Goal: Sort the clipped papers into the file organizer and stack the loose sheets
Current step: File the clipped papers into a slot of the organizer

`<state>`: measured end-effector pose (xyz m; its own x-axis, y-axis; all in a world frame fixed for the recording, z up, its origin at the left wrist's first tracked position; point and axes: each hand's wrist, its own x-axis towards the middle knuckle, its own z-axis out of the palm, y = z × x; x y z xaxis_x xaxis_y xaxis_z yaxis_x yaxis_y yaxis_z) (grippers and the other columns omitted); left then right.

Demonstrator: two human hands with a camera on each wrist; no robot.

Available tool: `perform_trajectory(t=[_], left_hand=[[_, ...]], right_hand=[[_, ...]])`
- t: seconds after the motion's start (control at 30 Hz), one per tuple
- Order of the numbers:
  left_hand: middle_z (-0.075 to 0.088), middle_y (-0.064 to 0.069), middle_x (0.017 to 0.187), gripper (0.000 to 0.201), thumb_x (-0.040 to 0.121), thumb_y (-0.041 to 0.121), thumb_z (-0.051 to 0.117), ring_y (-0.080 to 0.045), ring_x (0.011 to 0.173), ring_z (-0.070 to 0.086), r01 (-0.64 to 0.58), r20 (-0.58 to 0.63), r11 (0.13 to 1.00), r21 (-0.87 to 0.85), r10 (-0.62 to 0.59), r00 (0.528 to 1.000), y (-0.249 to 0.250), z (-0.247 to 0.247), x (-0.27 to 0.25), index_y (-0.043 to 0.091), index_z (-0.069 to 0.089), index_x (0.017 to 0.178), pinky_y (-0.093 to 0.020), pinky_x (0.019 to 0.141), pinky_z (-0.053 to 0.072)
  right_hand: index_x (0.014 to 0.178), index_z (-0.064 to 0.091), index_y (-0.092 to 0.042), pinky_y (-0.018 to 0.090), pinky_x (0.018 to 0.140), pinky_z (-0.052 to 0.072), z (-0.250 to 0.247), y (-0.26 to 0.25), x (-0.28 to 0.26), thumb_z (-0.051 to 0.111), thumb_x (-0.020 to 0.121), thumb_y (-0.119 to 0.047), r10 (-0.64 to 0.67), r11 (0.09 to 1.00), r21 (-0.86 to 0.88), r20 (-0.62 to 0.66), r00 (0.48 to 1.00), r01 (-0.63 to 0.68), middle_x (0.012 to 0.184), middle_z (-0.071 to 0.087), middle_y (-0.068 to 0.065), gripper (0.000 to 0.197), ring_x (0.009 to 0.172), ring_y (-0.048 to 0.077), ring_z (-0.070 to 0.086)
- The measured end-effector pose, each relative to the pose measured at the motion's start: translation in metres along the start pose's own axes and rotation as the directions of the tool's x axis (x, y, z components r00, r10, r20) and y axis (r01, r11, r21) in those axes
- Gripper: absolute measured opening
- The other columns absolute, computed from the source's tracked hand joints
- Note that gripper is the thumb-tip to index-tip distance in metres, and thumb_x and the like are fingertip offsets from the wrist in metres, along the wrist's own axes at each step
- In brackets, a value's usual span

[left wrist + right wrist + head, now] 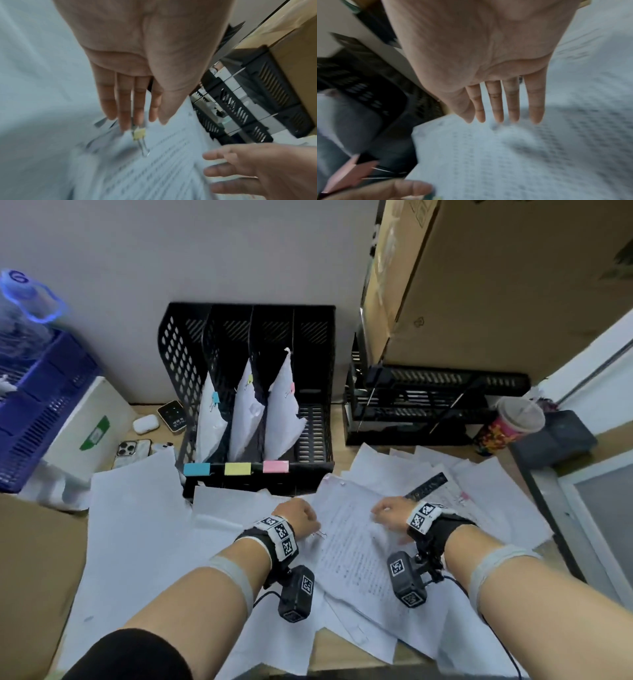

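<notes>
A black file organizer (313, 419) stands against the wall with clipped paper bundles in three slots, behind blue (197, 469), yellow (237, 468) and pink (275, 466) tags. Loose sheets (137, 525) cover the desk. Between my hands lies a printed bundle (352, 553) held by a yellow binder clip (139, 133). My left hand (301, 515) (137, 121) has straight fingers, and its fingertips (124, 125) reach the clip. My right hand (387, 513) (501, 121) hovers flat over the printed bundle (488, 155), fingers straight and holding nothing.
A black ruler (426, 489) lies on sheets right of my right hand. Behind it are a black tray rack (428, 405), a cardboard box (479, 285) and a lidded cup (510, 422). At the left are a phone (133, 450), an earbud case (145, 422) and a blue crate (41, 405).
</notes>
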<state>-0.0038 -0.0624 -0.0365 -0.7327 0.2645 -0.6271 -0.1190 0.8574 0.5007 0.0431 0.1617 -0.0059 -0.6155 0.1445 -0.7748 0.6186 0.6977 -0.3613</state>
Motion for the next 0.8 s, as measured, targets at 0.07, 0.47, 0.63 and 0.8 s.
perform_trajectory(t=[0.07, 0.47, 0.63, 0.8], left_hand=[[0.067, 0.001, 0.107, 0.02, 0.085, 0.025, 0.068, -0.021, 0.104, 0.064, 0.048, 0.011, 0.997, 0.055, -0.049, 0.999, -0.007, 0.016, -0.002, 0.021, 0.069, 0.104, -0.027, 0.091, 0.052], [0.065, 0.0, 0.077, 0.01, 0.088, 0.014, 0.067, -0.018, 0.074, 0.056, -0.007, -0.208, 0.967, -0.256, -0.048, 0.977, 0.002, 0.064, -0.028, 0.006, 0.07, 0.095, -0.021, 0.059, 0.041], [0.078, -0.006, 0.089, 0.011, 0.095, 0.016, 0.063, -0.012, 0.069, 0.067, -0.085, -0.208, 0.892, -0.445, -0.011, 0.978, 0.004, 0.045, -0.052, 0.012, 0.071, 0.101, -0.023, 0.07, 0.053], [0.078, -0.008, 0.09, 0.017, 0.087, 0.026, 0.075, -0.02, 0.077, 0.072, -0.048, -0.307, 0.746, -0.664, -0.213, 0.928, -0.005, 0.026, -0.071, 0.021, 0.073, 0.103, -0.027, 0.073, 0.059]], right_hand=[[0.139, 0.048, -0.008, 0.036, 0.106, 0.041, 0.004, 0.02, 0.003, 0.052, 0.097, -0.029, 0.015, 0.992, -0.125, 0.029, 0.999, -0.012, 0.147, 0.046, 0.011, 0.047, 0.13, 0.029, 0.049], [0.146, 0.031, -0.02, 0.034, 0.098, 0.046, 0.012, 0.065, 0.014, 0.063, 0.087, -0.026, -0.131, 0.991, -0.012, -0.059, 0.99, 0.131, 0.147, 0.044, 0.012, 0.067, 0.124, 0.03, 0.053], [0.14, 0.042, -0.023, 0.035, 0.094, 0.048, -0.009, 0.047, 0.009, 0.066, 0.077, -0.024, -0.296, 0.953, -0.128, -0.198, 0.934, 0.275, 0.125, 0.054, 0.008, 0.067, 0.117, 0.03, 0.055], [0.075, 0.057, -0.003, 0.027, 0.059, 0.034, -0.009, 0.024, 0.009, 0.053, 0.081, -0.012, -0.368, 0.93, -0.068, -0.149, 0.918, 0.362, 0.069, 0.048, 0.004, 0.012, 0.067, 0.021, 0.049]])
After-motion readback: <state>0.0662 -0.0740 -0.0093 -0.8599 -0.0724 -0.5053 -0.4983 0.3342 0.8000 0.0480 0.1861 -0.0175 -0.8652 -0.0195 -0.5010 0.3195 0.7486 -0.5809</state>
